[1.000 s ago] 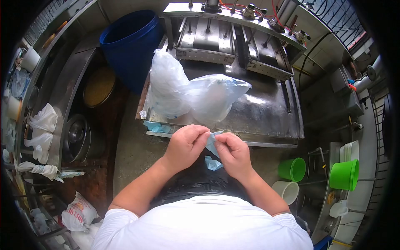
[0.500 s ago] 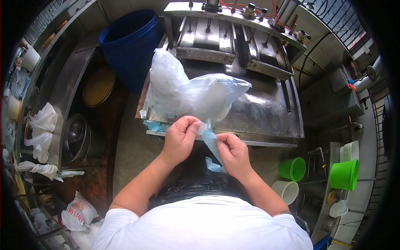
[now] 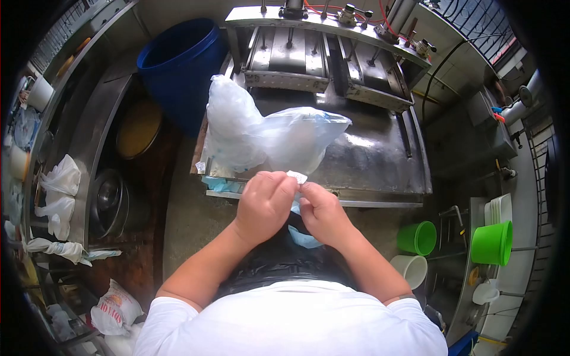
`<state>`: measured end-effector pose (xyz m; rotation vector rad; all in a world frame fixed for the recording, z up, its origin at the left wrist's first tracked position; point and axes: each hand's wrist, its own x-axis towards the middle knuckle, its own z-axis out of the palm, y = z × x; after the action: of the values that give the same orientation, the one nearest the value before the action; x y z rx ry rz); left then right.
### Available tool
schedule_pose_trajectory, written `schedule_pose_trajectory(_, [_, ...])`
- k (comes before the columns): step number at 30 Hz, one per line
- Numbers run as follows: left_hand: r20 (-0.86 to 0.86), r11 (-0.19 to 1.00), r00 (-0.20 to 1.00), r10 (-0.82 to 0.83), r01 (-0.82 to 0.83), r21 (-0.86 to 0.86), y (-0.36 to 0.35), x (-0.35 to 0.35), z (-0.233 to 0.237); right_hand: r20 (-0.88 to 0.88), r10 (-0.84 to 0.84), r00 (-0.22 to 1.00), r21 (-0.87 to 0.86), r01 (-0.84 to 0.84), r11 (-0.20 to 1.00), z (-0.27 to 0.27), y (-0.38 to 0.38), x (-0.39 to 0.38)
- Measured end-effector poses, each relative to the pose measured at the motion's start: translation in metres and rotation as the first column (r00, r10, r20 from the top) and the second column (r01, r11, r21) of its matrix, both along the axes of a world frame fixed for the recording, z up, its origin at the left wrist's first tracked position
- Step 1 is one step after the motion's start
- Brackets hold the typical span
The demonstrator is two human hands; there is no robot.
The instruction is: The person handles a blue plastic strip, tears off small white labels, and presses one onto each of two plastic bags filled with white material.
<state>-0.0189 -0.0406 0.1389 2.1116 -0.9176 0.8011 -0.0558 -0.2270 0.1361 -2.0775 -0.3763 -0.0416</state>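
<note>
My left hand [image 3: 265, 204] and my right hand [image 3: 323, 210] meet in front of my body at the near edge of the steel table [image 3: 380, 160]. Both have closed fingers. A small white tag [image 3: 297, 177] sticks up between the fingertips. Below them hangs a light blue plastic strip [image 3: 304, 238], its upper part hidden by my hands. Just beyond, on the table, lie a bulging clear plastic bag [image 3: 300, 137] and a fuller whitish bag [image 3: 233, 121] at its left. More blue plastic [image 3: 221, 184] shows at the table's front left edge.
Behind the table surface stands a metal press [image 3: 329, 22] with two trays. A blue barrel [image 3: 184, 77] is at the back left, near a round pot [image 3: 110, 199]. Green buckets [image 3: 491, 242] and a white bucket [image 3: 409, 271] are on the right. A printed sack [image 3: 116, 308] lies lower left.
My hands have come together, and the blue strip that was stretched between them is now mostly hidden behind them. The view has shifted slightly.
</note>
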Motion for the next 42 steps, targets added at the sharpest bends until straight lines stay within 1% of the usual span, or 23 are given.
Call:
schedule_pose_trajectory(4, [0.053, 1.0, 0.998, -0.019, 0.018, 0.012, -0.003, -0.001, 0.004, 0.059, 0.026, 0.998, -0.024, -0.024, 0.999, 0.006, -0.006, 0.005])
schedule_pose_trajectory(5, [0.054, 1.0, 0.998, -0.018, 0.017, 0.013, -0.002, -0.002, 0.01, 0.1, 0.011, 0.995, 0.007, -0.011, 1.0, 0.005, -0.006, 0.005])
schedule_pose_trajectory(7, [0.002, 0.993, 0.993, -0.115, 0.115, -0.004, 0.001, -0.005, 0.021, 0.14, -0.007, 0.99, 0.038, 0.002, 0.999, 0.006, -0.008, 0.005])
schedule_pose_trajectory(8, [0.003, 0.993, 0.993, -0.115, 0.115, -0.003, 0.002, -0.004, 0.019, 0.15, -0.014, 0.989, 0.0, 0.014, 1.0, 0.01, -0.009, 0.006])
schedule_pose_trajectory(10, [-0.174, 0.984, 0.979, -0.11, 0.083, -0.155, 0.007, -0.002, 0.014, 0.161, -0.02, 0.987, -0.035, 0.026, 0.999, 0.017, -0.013, 0.006])
schedule_pose_trajectory(11, [-0.174, 0.985, 0.979, -0.108, 0.081, -0.153, 0.008, 0.0, 0.014, 0.163, 0.019, 0.987, -0.101, -0.002, 0.995, 0.019, -0.016, 0.006])
schedule_pose_trajectory(12, [-0.413, 0.94, 0.887, -0.208, 0.065, -0.335, 0.008, 0.004, 0.02, 0.161, 0.057, 0.985, -0.166, -0.03, 0.986, 0.02, -0.018, 0.006])
schedule_pose_trajectory(13, [-0.595, 0.868, 0.729, -0.337, -0.004, -0.497, 0.008, 0.008, 0.023, 0.161, 0.059, 0.985, -0.164, -0.032, 0.986, 0.019, -0.02, 0.007])
schedule_pose_trajectory(14, [-0.632, 0.846, 0.634, -0.447, 0.07, -0.528, 0.015, 0.016, 0.016, 0.21, 0.127, 0.969, -0.241, -0.075, 0.968, 0.016, -0.023, 0.009])
schedule_pose_trajectory(15, [-0.631, 0.847, 0.636, -0.445, 0.069, -0.527, 0.02, 0.02, 0.016, 0.254, 0.198, 0.947, -0.32, -0.111, 0.941, 0.015, -0.024, 0.01])
schedule_pose_trajectory(17, [-0.716, 0.831, 0.432, -0.549, 0.185, -0.525, 0.026, 0.024, 0.016, 0.252, 0.219, 0.942, -0.325, -0.131, 0.937, 0.017, -0.024, 0.012])
schedule_pose_trajectory(21, [-0.729, 0.832, 0.404, -0.552, 0.201, -0.518, 0.029, 0.026, 0.018, 0.277, 0.254, 0.927, -0.363, -0.144, 0.921, 0.013, -0.028, 0.015])
schedule_pose_trajectory(24, [-0.72, 0.842, 0.451, -0.527, 0.165, -0.513, 0.024, 0.022, 0.015, 0.247, 0.228, 0.942, -0.328, -0.141, 0.934, 0.009, -0.025, 0.014])
schedule_pose_trajectory(26, [-0.641, 0.912, 0.664, -0.384, 0.166, -0.374, 0.018, 0.021, 0.015, 0.209, 0.195, 0.958, -0.294, -0.129, 0.947, 0.004, -0.025, 0.012])
schedule_pose_trajectory(27, [-0.641, 0.911, 0.662, -0.388, 0.172, -0.374, 0.015, 0.023, 0.016, 0.118, 0.15, 0.982, -0.241, -0.118, 0.963, -0.002, -0.025, 0.011])
schedule_pose_trajectory(28, [-0.615, 0.927, 0.718, -0.326, 0.116, -0.357, 0.011, 0.025, 0.019, 0.026, 0.107, 0.994, -0.189, -0.1, 0.977, -0.008, -0.026, 0.01])
schedule_pose_trajectory(29, [-0.584, 0.938, 0.769, -0.26, 0.057, -0.342, 0.007, 0.028, 0.021, 0.031, 0.1, 0.994, -0.188, -0.093, 0.978, -0.013, -0.028, 0.009])
schedule_pose_trajectory(30, [-0.581, 0.938, 0.77, -0.264, 0.063, -0.342, 0.002, 0.034, 0.02, -0.012, 0.085, 0.996, -0.176, -0.086, 0.981, -0.018, -0.03, 0.008])
schedule_pose_trajectory(32, [-0.466, 0.969, 0.877, -0.118, 0.0, -0.246, -0.009, 0.051, 0.012, -0.056, 0.073, 0.996, -0.163, -0.082, 0.983, -0.028, -0.033, 0.006])
schedule_pose_trajectory(33, [-0.465, 0.97, 0.878, -0.116, -0.001, -0.244, -0.015, 0.061, 0.008, -0.062, 0.094, 0.994, -0.15, -0.103, 0.983, -0.033, -0.034, 0.006])
schedule_pose_trajectory(36, [-0.347, 0.989, 0.937, -0.024, -0.027, -0.143, -0.035, 0.086, -0.004, -0.07, 0.116, 0.991, -0.124, -0.124, 0.985, -0.036, -0.034, 0.006])
schedule_pose_trajectory(38, [-0.253, 0.984, 0.96, 0.116, -0.147, -0.104, -0.045, 0.095, -0.01, -0.072, 0.111, 0.991, -0.111, -0.119, 0.987, -0.037, -0.036, 0.007])
schedule_pose_trajectory(42, [-0.218, 0.98, 0.963, 0.156, -0.178, -0.087, -0.049, 0.098, -0.014, -0.065, 0.084, 0.994, -0.126, -0.091, 0.988, -0.036, -0.039, 0.01])
